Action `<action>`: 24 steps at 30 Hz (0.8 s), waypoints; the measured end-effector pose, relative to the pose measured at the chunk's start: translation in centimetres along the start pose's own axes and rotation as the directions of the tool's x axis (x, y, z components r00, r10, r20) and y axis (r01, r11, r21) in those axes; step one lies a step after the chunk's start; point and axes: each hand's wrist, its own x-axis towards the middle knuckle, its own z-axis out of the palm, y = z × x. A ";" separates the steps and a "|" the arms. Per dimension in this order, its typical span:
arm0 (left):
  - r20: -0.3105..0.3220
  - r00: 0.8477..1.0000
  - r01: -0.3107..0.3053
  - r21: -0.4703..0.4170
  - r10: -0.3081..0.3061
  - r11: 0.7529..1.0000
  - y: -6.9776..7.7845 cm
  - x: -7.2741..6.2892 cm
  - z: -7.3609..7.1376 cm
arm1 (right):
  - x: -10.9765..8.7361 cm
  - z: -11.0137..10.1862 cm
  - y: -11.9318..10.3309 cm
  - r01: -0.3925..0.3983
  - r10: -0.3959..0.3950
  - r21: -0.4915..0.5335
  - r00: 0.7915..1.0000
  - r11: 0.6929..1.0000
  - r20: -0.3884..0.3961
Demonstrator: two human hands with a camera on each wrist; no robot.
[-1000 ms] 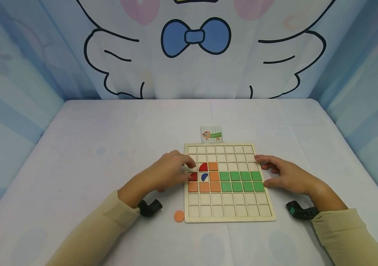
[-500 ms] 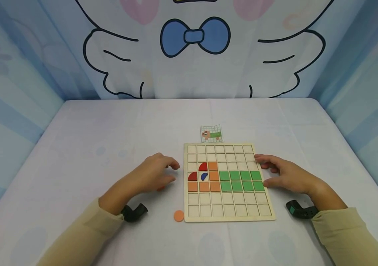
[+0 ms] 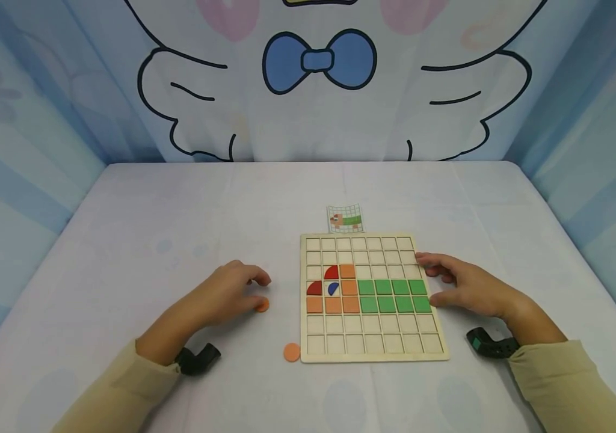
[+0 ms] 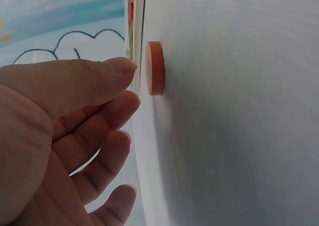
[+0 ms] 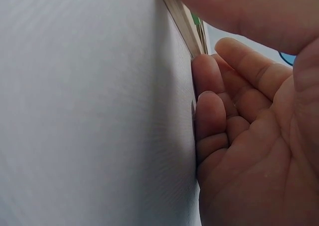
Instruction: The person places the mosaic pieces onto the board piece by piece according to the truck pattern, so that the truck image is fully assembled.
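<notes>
My left hand (image 3: pixel 227 294) hovers left of the board with its fingers relaxed and nothing between them. Just beside its thumb lies an orange disc (image 3: pixel 263 305), partly covered in the head view. From the left wrist, that disc (image 4: pixel 156 69) rests flat on the table, a small gap from the thumb tip (image 4: pixel 122 65). My right hand (image 3: pixel 470 285) touches the right edge of the wooden grid board (image 3: pixel 375 344) with thumb and fingertips. Orange squares (image 3: pixel 349 287), green squares (image 3: pixel 384 287), red rounded pieces (image 3: pixel 331 272) and a blue-and-white piece (image 3: pixel 333 289) sit in its cells.
A second orange disc (image 3: pixel 292 352) lies at the board's lower left corner. Behind the board is a small picture card (image 3: pixel 344 218) with a gridded orange and green figure. A printed curtain (image 3: pixel 319 120) closes off the table's (image 3: pixel 205 204) far side.
My left hand has drawn back leftward from the red piece at the board's left side to the orange disc, uncovering that piece. My right hand stays at the board's edge.
</notes>
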 end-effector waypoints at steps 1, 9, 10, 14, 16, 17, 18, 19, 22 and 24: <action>-0.002 1.000 -0.008 -0.001 0.008 1.000 -0.1 -0.2 0.0 | 0.0 0.0 0.0 0.002 -0.002 -0.001 1.000 1.000 0.000; 0.004 1.000 -0.008 0.009 0.008 1.000 -0.7 -0.6 0.4 | 0.0 -0.1 0.1 0.019 -0.019 0.016 1.000 1.000 0.003; 0.008 1.000 -0.008 0.012 0.008 1.000 -0.7 -0.7 0.4 | -0.1 -0.1 0.2 0.019 -0.020 0.021 1.000 1.000 0.003; 0.013 1.000 -0.006 0.015 0.006 1.000 -0.6 -0.7 0.5 | -0.1 -0.1 0.3 0.020 -0.020 0.031 1.000 0.999 0.005; 0.013 1.000 -0.008 0.015 0.007 1.000 -0.5 -0.7 0.5 | -0.1 0.0 0.4 0.021 -0.021 0.029 1.000 0.999 0.006; 0.012 1.000 -0.006 0.015 0.006 1.000 -0.5 -0.7 0.6 | -0.1 0.0 0.4 0.021 -0.021 0.027 1.000 0.999 0.006; 0.012 1.000 -0.006 0.016 0.006 1.000 -0.5 -0.7 0.6 | -0.1 0.0 0.4 0.023 -0.023 0.024 1.000 0.999 0.006; 0.011 1.000 -0.007 0.018 0.007 1.000 -0.5 -0.7 0.6 | -0.1 0.0 0.4 0.024 -0.024 0.023 1.000 0.999 0.006; 0.008 1.000 -0.011 0.023 0.011 1.000 -0.5 -0.7 0.7 | -0.1 0.0 0.3 0.028 -0.028 0.019 1.000 0.999 0.006; 0.003 1.000 -0.021 0.027 0.021 0.999 -0.5 -0.8 0.7 | -0.1 0.0 0.3 0.030 -0.031 0.019 1.000 0.999 0.007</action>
